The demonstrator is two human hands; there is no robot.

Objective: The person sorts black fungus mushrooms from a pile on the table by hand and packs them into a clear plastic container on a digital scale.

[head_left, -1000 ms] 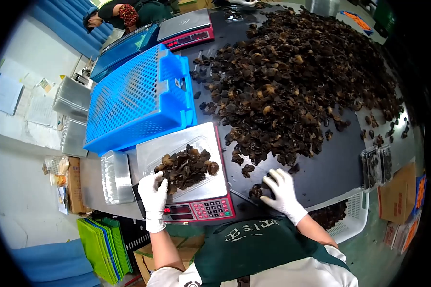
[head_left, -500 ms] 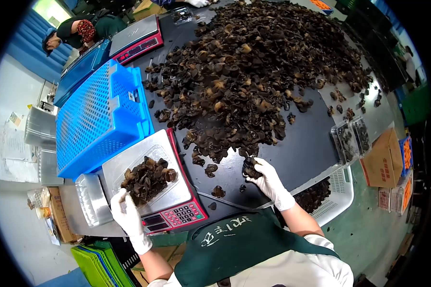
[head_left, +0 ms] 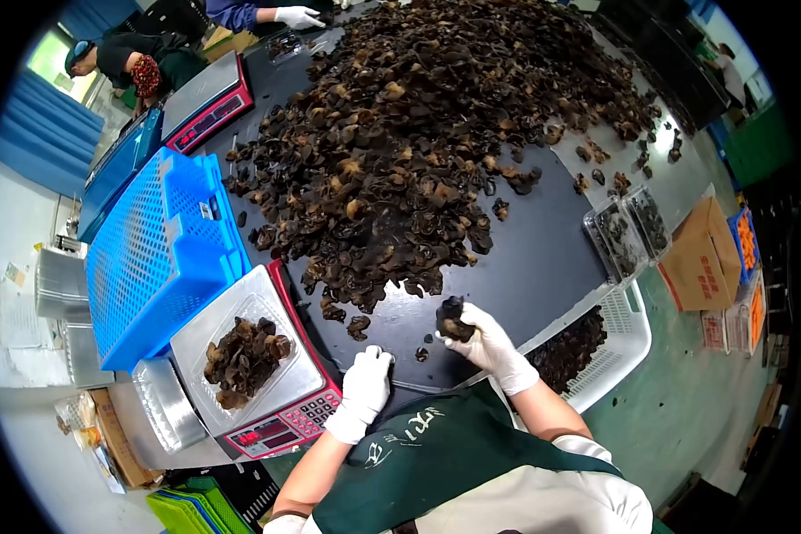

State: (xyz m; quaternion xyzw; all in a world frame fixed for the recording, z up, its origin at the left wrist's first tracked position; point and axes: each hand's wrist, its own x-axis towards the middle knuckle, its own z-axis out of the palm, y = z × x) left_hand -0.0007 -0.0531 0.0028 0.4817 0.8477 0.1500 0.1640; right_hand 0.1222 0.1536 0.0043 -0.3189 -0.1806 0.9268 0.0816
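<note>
My right hand (head_left: 494, 349), in a white glove, is closed on a dark clump of wood ear mushroom (head_left: 455, 319), held over the near part of the dark table (head_left: 516, 258). My left hand (head_left: 367, 387), also gloved, is at the table's near edge beside the scale, fingers curled together; whatever may be in them is hidden. To its left, a clear plastic tray (head_left: 280, 307) heaped with wood ear mushrooms (head_left: 243, 360) rests on the red-and-silver scale (head_left: 316, 392). A large pile of wood ears (head_left: 392, 169) covers the table beyond my hands.
A blue crate (head_left: 165, 258) and stacked clear trays (head_left: 167, 405) stand left. Filled clear boxes (head_left: 616, 238) lie at the right edge, above a white basket (head_left: 627, 343) of wood ears. Farther off are a second scale (head_left: 209, 107) and a co-worker's gloved hand (head_left: 299, 17).
My left hand has left the tray on the scale and moved right to the table edge. My right hand has lifted the wood ear clump off the table. The view has shifted.
</note>
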